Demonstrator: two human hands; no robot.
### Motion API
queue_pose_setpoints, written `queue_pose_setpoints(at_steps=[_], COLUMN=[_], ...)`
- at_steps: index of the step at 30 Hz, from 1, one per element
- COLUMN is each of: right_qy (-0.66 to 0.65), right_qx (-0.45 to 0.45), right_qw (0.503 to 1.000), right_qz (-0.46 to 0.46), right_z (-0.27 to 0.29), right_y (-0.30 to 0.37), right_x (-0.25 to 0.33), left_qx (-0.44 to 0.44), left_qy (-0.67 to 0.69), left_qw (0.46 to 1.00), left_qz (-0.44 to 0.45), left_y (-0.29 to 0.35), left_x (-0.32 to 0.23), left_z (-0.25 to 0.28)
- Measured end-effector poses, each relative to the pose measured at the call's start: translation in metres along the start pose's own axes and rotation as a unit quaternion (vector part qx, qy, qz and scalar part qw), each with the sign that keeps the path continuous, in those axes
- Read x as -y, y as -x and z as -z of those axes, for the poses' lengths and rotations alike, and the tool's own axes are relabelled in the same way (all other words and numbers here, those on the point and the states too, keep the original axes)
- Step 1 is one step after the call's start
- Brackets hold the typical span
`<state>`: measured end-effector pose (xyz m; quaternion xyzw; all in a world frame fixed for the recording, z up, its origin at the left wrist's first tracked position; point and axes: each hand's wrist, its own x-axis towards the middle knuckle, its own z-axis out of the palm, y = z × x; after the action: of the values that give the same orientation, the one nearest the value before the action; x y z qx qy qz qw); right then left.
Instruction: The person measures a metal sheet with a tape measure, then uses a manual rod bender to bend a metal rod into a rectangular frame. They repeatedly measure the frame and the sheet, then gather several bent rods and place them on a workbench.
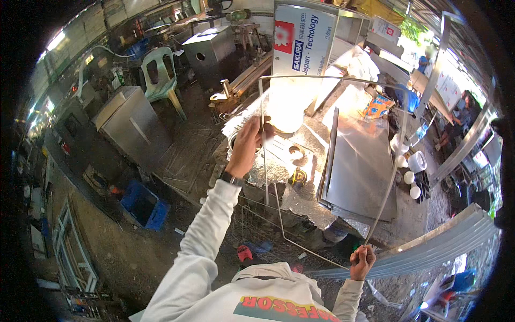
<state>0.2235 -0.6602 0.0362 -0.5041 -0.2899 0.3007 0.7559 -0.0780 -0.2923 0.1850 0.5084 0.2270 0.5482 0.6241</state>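
Note:
A thin metal rod bent into a large rectangular frame (332, 78) spans the space in front of me, above a cluttered worktable. My left hand (247, 147) is closed on its left upright, fingers partly in shadow. My right hand (362, 262) is closed in a fist around its lower right part, close to my body. Through the frame show a stack of flat metal sheets (362, 166), a yellow and black tape measure (298, 177) and a round ring-shaped item (295, 153). Strong glare washes out part of the tabletop.
Behind the table stands a large box-like panel (303, 43). White rolls (417, 161) lie on the right, above long corrugated metal sheets (429, 247). On the left are a plastic chair (161, 75), metal cabinets (131, 121) and a blue crate (145, 204). A person (458, 118) sits far right.

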Motion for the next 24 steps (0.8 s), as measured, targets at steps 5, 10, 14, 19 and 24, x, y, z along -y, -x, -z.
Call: queue_pose_setpoints(at_steps=[5,10,14,19,24], right_qy=[0.041,0.092,0.318,0.537,0.404], right_qx=[0.076,0.061,0.077,0.299,0.441], right_qw=[0.996,0.97,0.855,0.735,0.777], right_qz=[-0.026,0.215,0.402,0.286,0.195], right_z=[-0.001,-0.068,-0.13,-0.179,-0.23], right_y=[-0.014,-0.073,-0.087,-0.077,-0.074], right_x=[0.055,0.171,0.251,0.261,0.249], left_qx=[0.116,0.232,0.291,0.296,0.311], left_qy=[0.132,0.127,0.033,-0.049,-0.115], left_qw=[0.984,0.964,0.955,0.95,0.937], left_qz=[-0.03,-0.001,-0.05,-0.083,-0.108], left_y=[0.003,0.04,0.072,0.077,0.086], left_x=[-0.055,-0.085,-0.082,-0.095,-0.108], left_z=[-0.052,-0.094,-0.086,-0.069,-0.066])
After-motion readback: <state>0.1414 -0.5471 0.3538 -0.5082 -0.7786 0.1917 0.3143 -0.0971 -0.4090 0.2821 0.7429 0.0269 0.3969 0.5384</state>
